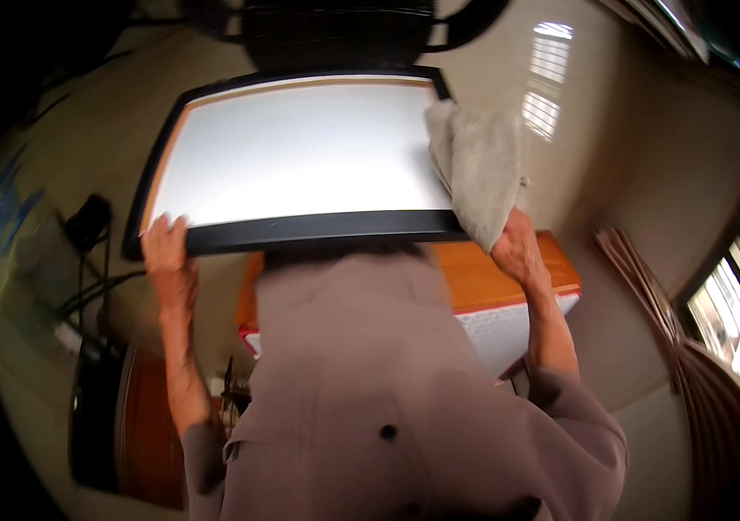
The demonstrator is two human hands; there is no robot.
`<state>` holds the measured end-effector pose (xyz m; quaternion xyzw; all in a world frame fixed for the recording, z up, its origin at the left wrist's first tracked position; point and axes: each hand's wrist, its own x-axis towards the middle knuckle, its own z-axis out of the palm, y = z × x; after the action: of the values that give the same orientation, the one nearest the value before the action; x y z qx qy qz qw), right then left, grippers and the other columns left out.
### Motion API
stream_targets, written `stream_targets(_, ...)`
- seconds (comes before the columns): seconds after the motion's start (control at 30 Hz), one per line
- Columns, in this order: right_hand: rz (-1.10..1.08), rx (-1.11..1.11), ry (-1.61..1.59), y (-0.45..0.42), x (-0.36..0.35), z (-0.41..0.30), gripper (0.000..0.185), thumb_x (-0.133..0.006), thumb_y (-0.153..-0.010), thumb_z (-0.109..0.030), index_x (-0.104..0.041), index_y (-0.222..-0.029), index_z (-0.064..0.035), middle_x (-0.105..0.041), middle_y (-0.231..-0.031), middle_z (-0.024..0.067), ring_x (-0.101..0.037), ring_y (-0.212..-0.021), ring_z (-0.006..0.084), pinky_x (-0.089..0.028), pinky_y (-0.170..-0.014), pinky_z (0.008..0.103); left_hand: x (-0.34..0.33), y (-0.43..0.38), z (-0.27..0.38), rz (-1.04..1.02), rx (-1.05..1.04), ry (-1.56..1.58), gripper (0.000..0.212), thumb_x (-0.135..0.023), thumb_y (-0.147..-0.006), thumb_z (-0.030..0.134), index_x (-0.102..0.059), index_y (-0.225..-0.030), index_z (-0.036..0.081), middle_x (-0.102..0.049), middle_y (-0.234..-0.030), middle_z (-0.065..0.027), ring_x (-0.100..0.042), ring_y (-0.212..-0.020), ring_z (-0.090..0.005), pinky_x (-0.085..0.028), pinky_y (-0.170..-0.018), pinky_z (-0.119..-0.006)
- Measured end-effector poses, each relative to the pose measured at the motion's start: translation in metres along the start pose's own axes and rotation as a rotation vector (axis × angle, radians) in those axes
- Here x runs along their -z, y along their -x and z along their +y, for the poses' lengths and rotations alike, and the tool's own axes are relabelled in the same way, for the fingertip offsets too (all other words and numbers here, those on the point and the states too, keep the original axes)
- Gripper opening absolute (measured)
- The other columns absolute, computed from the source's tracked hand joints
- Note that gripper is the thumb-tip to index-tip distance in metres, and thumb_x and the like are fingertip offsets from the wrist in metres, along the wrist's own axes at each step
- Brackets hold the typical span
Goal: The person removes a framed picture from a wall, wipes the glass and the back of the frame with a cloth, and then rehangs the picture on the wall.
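Note:
A large rectangular frame (324, 226) with a dark border, a thin orange-brown inner edge and a white panel (305, 150) lies before me, tilted in the view. My left hand (168, 251) grips its near left corner, the fingers curled over the border. In my right hand (516, 251) is a grey-beige cloth (481, 163), which hangs over the frame's right edge and hides that part of the border. Whether my right fingers also touch the frame cannot be seen behind the cloth.
An orange-brown wooden surface with a white side (507, 267) is close behind the frame, partly hidden by my body. A black chair (337, 29) stands beyond the frame. Tied curtains (653, 293) and a barred window (728, 319) are at right. A blue plastic bag (10, 202) is at left.

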<state>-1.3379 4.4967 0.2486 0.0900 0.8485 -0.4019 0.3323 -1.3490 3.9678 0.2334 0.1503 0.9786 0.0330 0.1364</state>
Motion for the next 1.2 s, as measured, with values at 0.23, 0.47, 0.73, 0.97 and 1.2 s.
stream_targets(0.23,0.000,0.323,0.185,0.018,-0.071,-0.037,0.029,-0.051,-0.092,-0.012,-0.061,-0.118,-0.0014,-0.062,-0.115,0.0219,-0.055,-0.116,0.0424,-0.042,-0.101,0.0472,-0.003,-0.018,0.000,0.057,-0.026,-0.097,0.036,-0.056,-0.080,-0.009,-0.061,-0.114,0.001,-0.059,-0.116,-0.0236,-0.055,-0.116,-0.0394,-0.040,-0.105,-0.052)
stream_targets(0.47,-0.038,0.590,0.223,-0.011,-0.138,-0.113,0.038,-0.058,-0.090,-0.017,-0.054,-0.121,0.0040,-0.058,-0.119,0.0202,-0.053,-0.114,0.0390,-0.042,-0.099,0.0461,-0.007,-0.016,0.002,0.124,-0.116,-0.106,0.035,-0.059,-0.080,-0.004,-0.061,-0.116,0.000,-0.058,-0.114,-0.0262,-0.056,-0.110,-0.0399,-0.042,-0.102,-0.053)
stream_targets(0.73,-0.182,0.760,0.231,-0.056,-0.183,-0.186,0.056,-0.068,-0.085,-0.027,-0.046,-0.128,0.0019,-0.052,-0.114,0.0185,-0.053,-0.099,0.0345,-0.042,-0.086,0.0428,0.001,-0.020,0.008,0.076,-0.030,-0.063,0.043,-0.057,-0.079,-0.007,-0.059,-0.121,0.000,-0.057,-0.119,-0.0240,-0.055,-0.115,-0.0395,-0.040,-0.105,-0.051)
stream_targets(0.97,-0.240,0.776,0.356,-0.070,-0.192,-0.180,0.062,-0.065,-0.077,-0.004,-0.043,-0.135,-0.0051,-0.055,-0.092,0.0192,-0.056,-0.083,0.0358,-0.042,-0.072,0.0455,-0.001,-0.010,0.003,0.086,-0.001,0.033,0.050,-0.056,-0.080,-0.009,-0.057,-0.129,0.002,-0.055,-0.128,-0.0256,-0.051,-0.126,-0.0406,-0.036,-0.111,-0.051)
stream_targets(1.2,-0.267,0.784,0.289,-0.071,-0.188,-0.178,0.068,-0.069,-0.074,-0.005,-0.041,-0.136,-0.0051,-0.056,-0.094,0.0205,-0.055,-0.086,0.0386,-0.042,-0.073,0.0478,0.026,0.021,-0.008,0.286,0.541,0.320,0.087,-0.071,-0.082,0.017,-0.024,-0.154,0.011,-0.026,-0.155,-0.0242,-0.032,-0.141,-0.0398,-0.028,-0.113,-0.055)
